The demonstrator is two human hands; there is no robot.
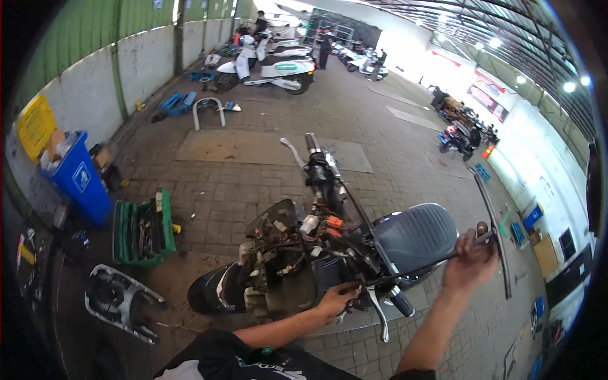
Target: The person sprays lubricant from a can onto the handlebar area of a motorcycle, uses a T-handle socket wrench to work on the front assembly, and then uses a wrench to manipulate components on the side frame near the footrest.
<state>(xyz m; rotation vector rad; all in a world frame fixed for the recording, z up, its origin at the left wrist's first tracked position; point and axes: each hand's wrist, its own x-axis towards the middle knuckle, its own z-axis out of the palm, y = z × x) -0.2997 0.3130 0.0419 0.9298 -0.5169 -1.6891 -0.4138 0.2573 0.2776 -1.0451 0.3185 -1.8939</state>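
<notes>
My right hand (472, 256) is closed around a long T-handle wrench (487, 196), near where its shaft meets the crossbar. The shaft runs left across the handlebar of a partly stripped scooter (297, 234). My left hand (342, 301) is closed with fingers pinched at the handlebar, close to the shaft's far end; what they grip is hidden. Beside it are a silver brake lever (380, 316) and a black grip (402, 303). Bare wiring with orange connectors (334, 223) shows at the scooter's front. Its ribbed dark seat (415, 234) lies beyond the shaft.
At left stand an open green toolbox (168, 221) with tools and a blue bin (79, 183). A grey frame-like part (104, 304) lies on the brick floor nearby. Farther off are a white scooter (282, 73), other people (325, 49) and a dark motorbike (461, 139).
</notes>
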